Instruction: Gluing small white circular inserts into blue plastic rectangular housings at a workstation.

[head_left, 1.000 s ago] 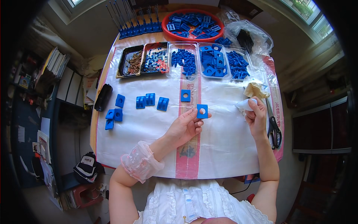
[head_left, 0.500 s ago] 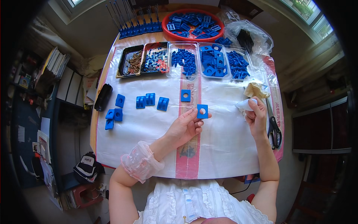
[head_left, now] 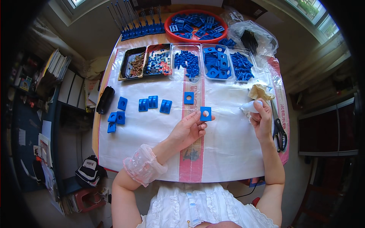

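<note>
Between the thumb and fingers of my left hand (head_left: 192, 124) is a blue square plastic plate (head_left: 203, 117) with a round hole, held up over the middle of the table. Just beyond it another holed blue plate (head_left: 188, 98) lies flat. On the right, my right hand (head_left: 261, 118) is closed around a white tapered thing (head_left: 249, 107) whose kind I cannot make out. Its narrow end points left, and my fingers cover much of it. Crumpled tan paper (head_left: 261, 92) lies just past that hand. Black-handled scissors (head_left: 280, 136) lie to its right.
Ridged blue pieces (head_left: 153, 101) and several blue blocks (head_left: 120, 117) lie left, beside a black case (head_left: 105, 100). Behind stand trays of screws (head_left: 137, 65), small nuts (head_left: 159, 60) and blue parts (head_left: 216, 62). Farther back are a red basin (head_left: 167, 28) and a rack of upright springs (head_left: 142, 30).
Almost nothing differs. Both hands keep their grips and places; the view has shifted very slightly.
</note>
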A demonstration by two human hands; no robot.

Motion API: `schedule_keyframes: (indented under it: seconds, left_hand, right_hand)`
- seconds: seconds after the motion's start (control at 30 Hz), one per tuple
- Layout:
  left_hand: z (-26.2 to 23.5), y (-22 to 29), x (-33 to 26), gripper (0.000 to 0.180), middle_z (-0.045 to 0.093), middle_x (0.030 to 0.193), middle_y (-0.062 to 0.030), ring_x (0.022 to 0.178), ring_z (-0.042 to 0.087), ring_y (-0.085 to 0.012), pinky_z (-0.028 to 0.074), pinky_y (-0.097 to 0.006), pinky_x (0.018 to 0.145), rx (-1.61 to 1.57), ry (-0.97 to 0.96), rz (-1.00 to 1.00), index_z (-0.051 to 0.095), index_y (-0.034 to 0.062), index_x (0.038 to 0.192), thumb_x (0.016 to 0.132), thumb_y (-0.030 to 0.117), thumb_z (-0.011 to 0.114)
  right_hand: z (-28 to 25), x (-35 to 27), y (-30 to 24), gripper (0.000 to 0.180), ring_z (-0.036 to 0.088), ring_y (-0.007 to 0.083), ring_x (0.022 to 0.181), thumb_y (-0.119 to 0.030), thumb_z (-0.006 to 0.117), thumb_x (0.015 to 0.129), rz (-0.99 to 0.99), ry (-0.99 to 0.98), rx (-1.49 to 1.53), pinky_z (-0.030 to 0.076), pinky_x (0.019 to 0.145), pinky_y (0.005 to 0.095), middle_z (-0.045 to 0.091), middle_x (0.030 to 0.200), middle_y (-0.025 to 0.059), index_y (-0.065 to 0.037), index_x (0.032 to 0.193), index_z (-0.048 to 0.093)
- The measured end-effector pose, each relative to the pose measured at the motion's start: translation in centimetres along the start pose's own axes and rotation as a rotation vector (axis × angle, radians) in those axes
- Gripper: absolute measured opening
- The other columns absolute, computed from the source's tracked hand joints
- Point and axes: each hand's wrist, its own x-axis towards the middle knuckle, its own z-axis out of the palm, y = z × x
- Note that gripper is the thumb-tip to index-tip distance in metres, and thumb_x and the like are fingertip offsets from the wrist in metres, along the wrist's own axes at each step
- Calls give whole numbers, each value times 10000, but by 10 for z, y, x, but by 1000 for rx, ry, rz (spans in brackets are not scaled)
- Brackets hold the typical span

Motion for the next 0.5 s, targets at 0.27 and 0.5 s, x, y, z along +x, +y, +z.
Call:
schedule_keyframes:
  seconds: [0.27, 0.5]
  left_hand:
    - [0, 1, 0, 268, 601, 1202, -102, 780, 491, -73, 445, -227, 712, -4, 0, 4, 611, 95, 1111, 1039, 329, 504]
    - [-2, 0, 0, 273, 602, 1202, -103, 783, 492, -78, 441, -228, 711, 6, -10, 6, 611, 96, 1115, 1040, 333, 499]
  right_hand:
    - [-1, -1, 0, 162, 301, -23, 453, -191, 645, 937, 2, -7, 22, 165, 390, 182, 443, 613, -92, -137, 818, 550]
    - [-2, -1, 3, 122, 301, -21, 449, -178, 646, 932, 7, -6, 14, 162, 392, 185, 504, 644, -73, -120, 856, 570]
